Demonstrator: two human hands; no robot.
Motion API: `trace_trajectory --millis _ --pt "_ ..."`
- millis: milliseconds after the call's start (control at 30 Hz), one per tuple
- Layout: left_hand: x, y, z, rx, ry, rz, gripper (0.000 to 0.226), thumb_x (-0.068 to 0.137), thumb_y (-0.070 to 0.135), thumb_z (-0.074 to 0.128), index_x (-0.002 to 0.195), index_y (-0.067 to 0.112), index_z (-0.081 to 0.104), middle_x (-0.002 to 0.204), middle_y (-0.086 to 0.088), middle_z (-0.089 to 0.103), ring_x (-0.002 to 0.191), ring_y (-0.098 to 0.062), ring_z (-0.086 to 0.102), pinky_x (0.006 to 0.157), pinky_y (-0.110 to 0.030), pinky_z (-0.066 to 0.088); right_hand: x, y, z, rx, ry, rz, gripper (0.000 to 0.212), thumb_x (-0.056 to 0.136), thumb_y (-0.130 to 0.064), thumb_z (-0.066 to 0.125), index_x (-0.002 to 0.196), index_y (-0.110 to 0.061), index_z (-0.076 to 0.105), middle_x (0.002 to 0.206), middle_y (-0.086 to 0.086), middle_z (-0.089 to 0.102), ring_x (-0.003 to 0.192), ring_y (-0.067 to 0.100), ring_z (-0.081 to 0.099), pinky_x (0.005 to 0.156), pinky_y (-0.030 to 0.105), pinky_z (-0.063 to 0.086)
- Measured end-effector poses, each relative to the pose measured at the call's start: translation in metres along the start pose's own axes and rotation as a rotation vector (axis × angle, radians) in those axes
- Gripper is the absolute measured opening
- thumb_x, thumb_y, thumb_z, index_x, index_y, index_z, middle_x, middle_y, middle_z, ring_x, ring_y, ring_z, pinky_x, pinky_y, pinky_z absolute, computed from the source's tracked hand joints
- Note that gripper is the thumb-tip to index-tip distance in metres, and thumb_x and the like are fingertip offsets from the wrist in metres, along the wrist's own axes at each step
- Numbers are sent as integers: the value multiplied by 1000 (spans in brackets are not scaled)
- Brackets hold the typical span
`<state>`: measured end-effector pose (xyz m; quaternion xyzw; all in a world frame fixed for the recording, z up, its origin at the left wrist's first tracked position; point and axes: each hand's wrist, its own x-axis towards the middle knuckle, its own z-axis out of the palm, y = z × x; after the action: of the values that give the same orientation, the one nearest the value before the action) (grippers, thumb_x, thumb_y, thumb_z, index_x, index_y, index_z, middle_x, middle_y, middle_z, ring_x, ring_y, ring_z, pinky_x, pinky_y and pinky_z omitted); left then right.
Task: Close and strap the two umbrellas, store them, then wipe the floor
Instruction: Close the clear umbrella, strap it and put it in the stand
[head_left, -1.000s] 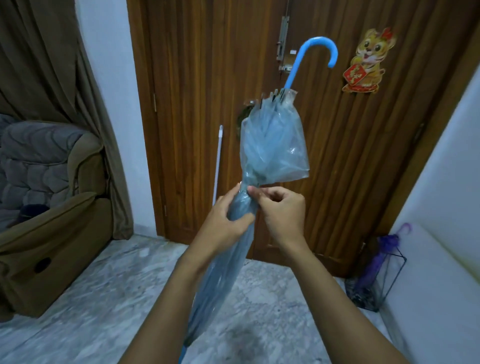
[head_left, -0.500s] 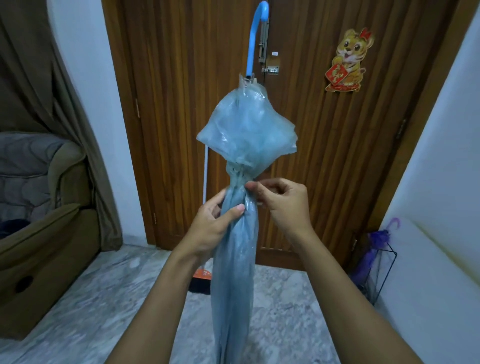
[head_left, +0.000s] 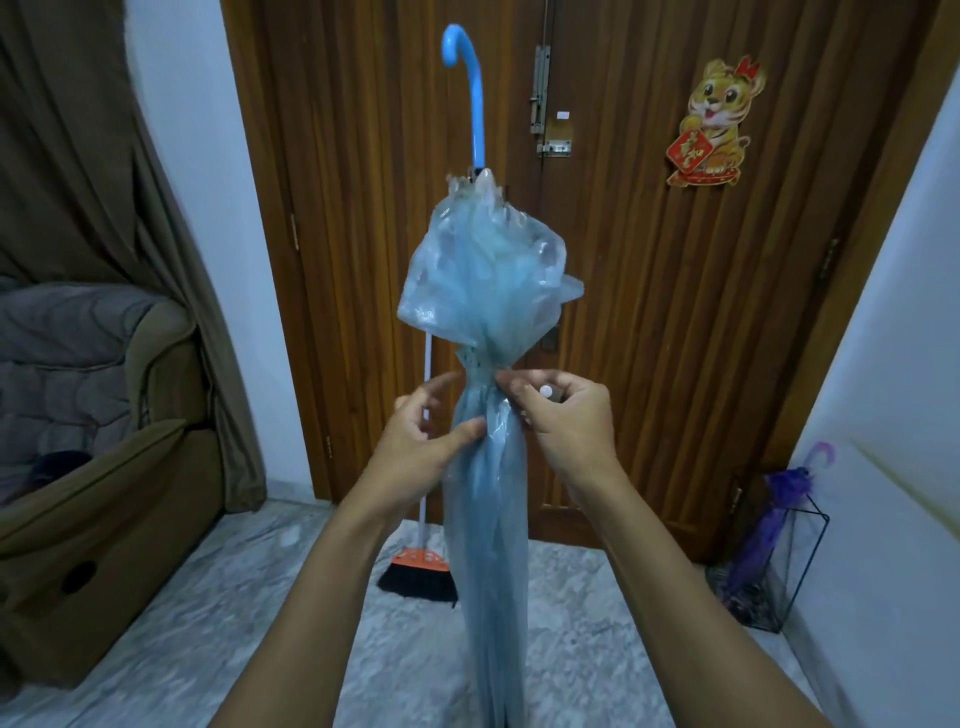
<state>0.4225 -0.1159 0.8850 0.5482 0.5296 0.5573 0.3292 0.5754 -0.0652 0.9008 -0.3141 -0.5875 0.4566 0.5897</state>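
Sofa (head_left: 98, 441): far left, well apart from the work.
Broom (head_left: 418, 569): leans on the door (head_left: 649, 312) just behind the left hand; brush on the floor (head_left: 171, 649).
Left hand (head_left: 415, 441): thumb and curled fingers press the blue umbrella (head_left: 488, 291) from its left side, just below the cinched waist; a loose pinch, not a full wrap.
Blue umbrella: closed, held upright between the two hands, hooked handle (head_left: 467, 88) up, tip below the frame. Canopy balloons above the waist and hangs in loose folds below.
Long axis: vertical, running straight through the gap between the hands, so the strap (head_left: 480, 376) must travel around it horizontally.
Strap: seems to circle the waist level with the fingertips; whether it is fastened cannot be told.
Right hand (head_left: 566, 421): fingertips at the waist from the right, pinching what looks like the strap end with a white button (head_left: 546, 391); this hand sits slightly higher and nearer the fastening point.
Step in hand: likely snapping the strap shut; the left hand steadies, the right does the fastening.
Purple umbrella (head_left: 774, 519): already closed and standing in the wire rack (head_left: 800, 577) at far right, against the wall.
Remaining: blue umbrella to the rack, then the floor.
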Motion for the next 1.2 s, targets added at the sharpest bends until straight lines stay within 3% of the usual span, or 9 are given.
trace_trajectory --millis 67,167,333,500,567,700,867,1067,1200 --pt "-3 8 2 146 114 123 37 88 27 70 121 35 56 117 17 57 113 -4 53 85 -17 47 0 1 6 -62 60 -42 12 78 -20 83 82 -11 77 75 -2 77 72 7 74 61 18 56" --pt "-7 13 1 150 12 139 36 94 17 61 124 35 50 109 26 56 103 6 56 68 -9 50 -1 5 14 -132 121 -88 14 75 -24 86 79 -13 77 74 -5 77 74 5 73 65 22 60" --pt "-6 7 -4 168 -46 162 51 85 21 73 129 32 48 120 14 61 108 2 61 80 -12 51 1 9 23 -190 78 -157 10 77 -22 84 79 -14 79 75 -4 77 76 12 75 71 33 63" --pt "-5 5 -12 54 45 165 48 89 14 69 132 24 50 119 11 63 103 11 62 75 -6 49 2 10 21 -143 -109 -164 15 91 -17 71 99 -7 78 91 1 78 87 13 75 77 31 62" --pt "-6 5 -13 -58 17 129 49 90 11 67 133 24 48 115 12 65 101 9 64 75 -8 50 3 8 20 -58 -131 -124 15 92 -15 69 101 -5 77 94 4 78 90 16 75 78 30 61" --pt "-5 3 -13 -239 -7 94 53 89 6 65 138 16 48 108 5 73 104 -10 69 79 -19 55 4 4 22 111 -100 1 18 87 -14 74 101 -3 77 95 7 78 89 15 74 76 25 59" --pt "-8 -1 -11 -415 -107 38 51 89 9 62 138 15 47 118 -10 70 107 -25 68 88 -35 57 4 -2 20 69 -90 0 19 81 -18 79 97 -7 79 97 3 78 89 11 74 74 17 55" --pt "-9 -3 -11 -549 -193 -1 44 91 7 59 134 14 51 113 -14 69 97 -24 69 83 -35 59 2 2 15 115 -165 58 19 89 -17 71 106 -10 76 101 3 78 98 16 73 83 26 58" --pt "-13 -4 -8 -474 -153 9 43 91 11 60 134 15 54 115 -10 70 101 -22 68 85 -35 57 2 3 13 206 -174 139 22 91 -15 68 111 -7 74 103 7 78 95 17 74 76 23 58"
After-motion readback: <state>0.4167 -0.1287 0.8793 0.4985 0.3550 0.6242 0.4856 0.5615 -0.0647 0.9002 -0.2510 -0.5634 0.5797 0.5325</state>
